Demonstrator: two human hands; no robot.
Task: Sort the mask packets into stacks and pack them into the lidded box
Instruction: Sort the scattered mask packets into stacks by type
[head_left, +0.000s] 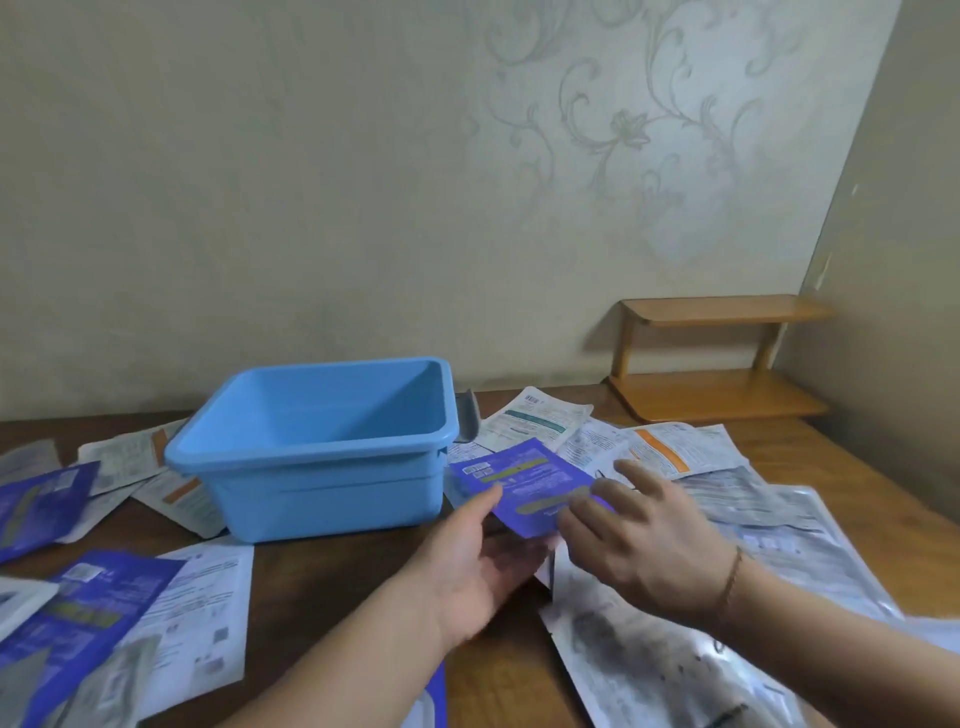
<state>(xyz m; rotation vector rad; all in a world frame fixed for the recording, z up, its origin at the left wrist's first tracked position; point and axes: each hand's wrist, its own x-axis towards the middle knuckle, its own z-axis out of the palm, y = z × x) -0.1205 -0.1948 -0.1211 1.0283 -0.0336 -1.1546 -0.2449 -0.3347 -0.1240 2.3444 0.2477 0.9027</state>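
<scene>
Head view: left hand (475, 553) holds purple packet (524, 486) between thumb and palm; right hand (644, 540) hovers spread beside it.

Much of the scene was blurred, cropped or covered.

The right hand (644, 545) hid the purple packet's (519, 486) near corner, motion blur smearing its print. A grey object (466, 422) behind the blue box (317, 447) stayed mostly hidden. Purple packets (36, 499) ran off the left edge, and silver packets (675, 670) off the bottom.
</scene>
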